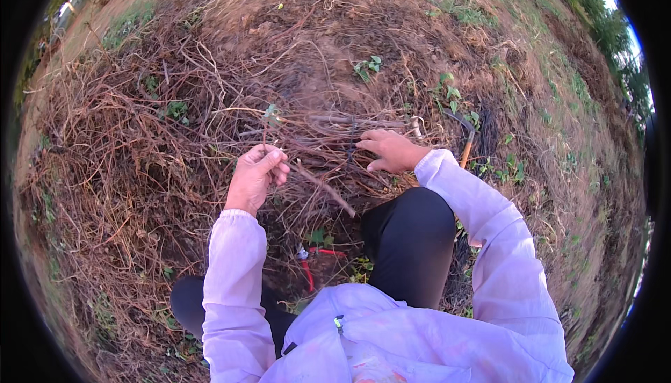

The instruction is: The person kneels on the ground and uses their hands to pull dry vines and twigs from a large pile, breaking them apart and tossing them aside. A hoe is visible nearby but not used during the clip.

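Between thumb and fingers, my left hand (pixel 256 176) grips a thin dry stick (pixel 327 189), whose free end points down and right. My right hand (pixel 390 150) has its fingers spread at the right part of a bundle of dry twigs (pixel 320 144) on the ground; whether it presses on the twigs I cannot tell. A dark tie (pixel 352 139) runs across the bundle just left of my right fingertips. Red-handled pruning shears (pixel 306 266) lie with their handles apart on the soil between my legs.
A sickle (pixel 467 139) with a wooden handle lies right of the bundle, beside a dark stringy heap (pixel 488 126). Tangled dry vines (pixel 120 152) cover the ground at the left. My bent knee (pixel 424 215) is close below my right hand. Small green plants (pixel 368 67) grow farther off.
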Demonstrator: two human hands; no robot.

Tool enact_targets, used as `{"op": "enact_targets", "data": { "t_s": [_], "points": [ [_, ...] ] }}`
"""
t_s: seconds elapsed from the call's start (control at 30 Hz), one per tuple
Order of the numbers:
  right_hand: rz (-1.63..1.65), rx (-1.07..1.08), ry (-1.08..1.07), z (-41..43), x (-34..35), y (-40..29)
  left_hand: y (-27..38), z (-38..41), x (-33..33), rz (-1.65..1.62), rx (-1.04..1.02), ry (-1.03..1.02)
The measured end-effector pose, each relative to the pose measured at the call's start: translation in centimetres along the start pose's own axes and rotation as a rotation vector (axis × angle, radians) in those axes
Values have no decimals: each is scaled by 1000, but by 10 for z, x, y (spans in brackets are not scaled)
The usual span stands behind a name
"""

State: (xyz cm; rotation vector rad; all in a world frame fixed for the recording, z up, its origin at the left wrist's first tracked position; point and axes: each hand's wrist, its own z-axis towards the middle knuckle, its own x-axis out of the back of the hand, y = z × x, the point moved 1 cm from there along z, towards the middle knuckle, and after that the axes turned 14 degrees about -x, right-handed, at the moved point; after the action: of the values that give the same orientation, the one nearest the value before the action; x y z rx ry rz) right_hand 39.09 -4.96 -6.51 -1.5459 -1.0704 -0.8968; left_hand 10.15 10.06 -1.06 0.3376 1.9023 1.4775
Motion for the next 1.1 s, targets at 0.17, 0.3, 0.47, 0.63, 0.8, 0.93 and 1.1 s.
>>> {"op": "enact_targets", "data": {
  "t_s": [0.17, 0.3, 0.47, 0.63, 0.8, 0.93, 1.1],
  "points": [
    [-1, 8, 114, -9, -16, -1, -16, 20, -6, 37, -311, 286],
    [-24, 19, 158, -12, -22, 2, -23, 32, -26, 118, -378, 406],
    [-3, 12, 165, -15, -22, 1, -11, 46, -29, 150, -314, 344],
    [8, 1, 159, -13, -21, -1, -9, 50, -17, -3, -257, 292],
    [-33, 1, 110, 0, -4, -7, -3, 44, -36, 2, -289, 238],
    [370, 44, 158, 15, 15, -27, -2, 42, -54, 28, -288, 240],
    [1312, -83, -161, 14, 32, -38, -13, 34, -31, 85, -271, 431]
  ]
}}
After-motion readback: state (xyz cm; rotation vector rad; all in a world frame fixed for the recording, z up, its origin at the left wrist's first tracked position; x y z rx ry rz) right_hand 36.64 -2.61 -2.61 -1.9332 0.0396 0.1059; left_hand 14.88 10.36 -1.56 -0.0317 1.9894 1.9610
